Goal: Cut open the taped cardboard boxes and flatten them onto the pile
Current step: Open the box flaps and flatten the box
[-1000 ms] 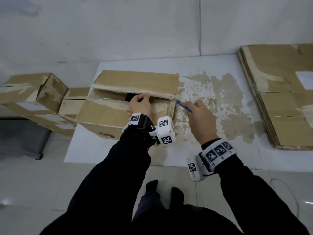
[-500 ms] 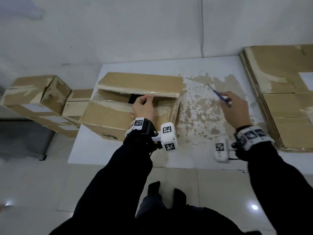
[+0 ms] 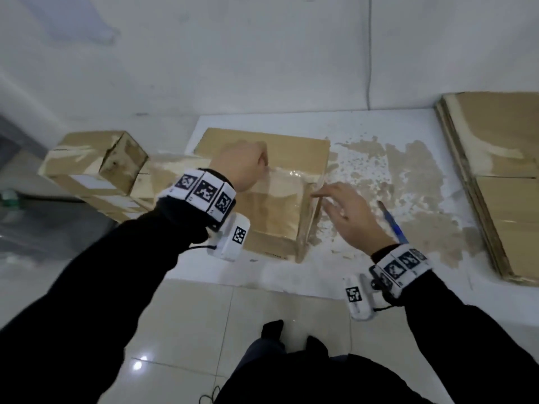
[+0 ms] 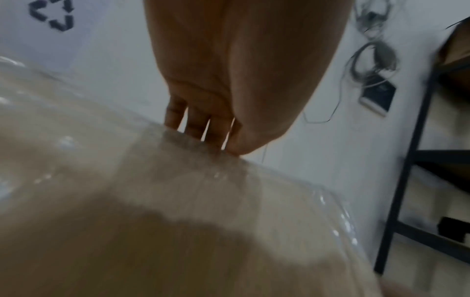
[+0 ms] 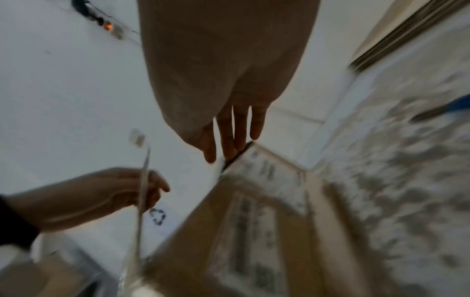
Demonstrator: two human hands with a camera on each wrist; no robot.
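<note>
box [image 3: 271, 193]: mid-frame in head view, on the tabletop [image 3: 364, 275], slumped and half collapsed, glossy tape across the top
handling: prob light and empty imo; cardboard is stiff across the panels but folds easy at the creases. Tape looks slick, so grab bare board edges, not tape
left hand [image 3: 242, 167]: fingers curled over a panel edge, thumb on the near face, gripping it (left wrist view)
right hand [image 3: 347, 214]: released, fingers straight, tips at the box's right corner, holding nothing
cutter [image 3: 392, 223]: blue, lying on the tabletop just right of that hand
pile [image 3: 501, 182]: flat sheets at right edge of frame, well apart from the box
tabletop: white w/ brown stuck-on paper residue; could snag
room: white wall, pale tiled floor, more taped boxes [image 3: 96, 167] at left
</note>
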